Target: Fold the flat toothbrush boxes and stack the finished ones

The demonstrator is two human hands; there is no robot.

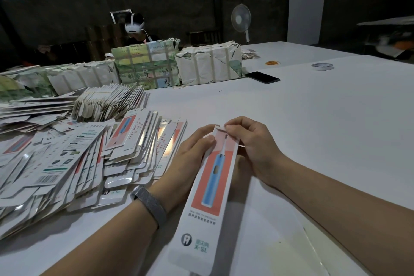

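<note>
A long white toothbrush box (208,188) with a red panel and a blue toothbrush picture lies lengthwise between my hands above the white table (313,119). My left hand (190,154) grips its left side, thumb on the front near the far end. My right hand (253,141) pinches the flap at the far end with curled fingers. A big heap of flat boxes (74,159) spreads to the left. A fanned bundle of flat blanks (107,103) lies behind it.
Wrapped paper bundles (208,65) line the back of the table, a person with a headset (134,27) behind them. A black phone (265,77), a tape roll (322,66) and rubber bands (272,63) lie at the back right. A fan (240,18) stands behind.
</note>
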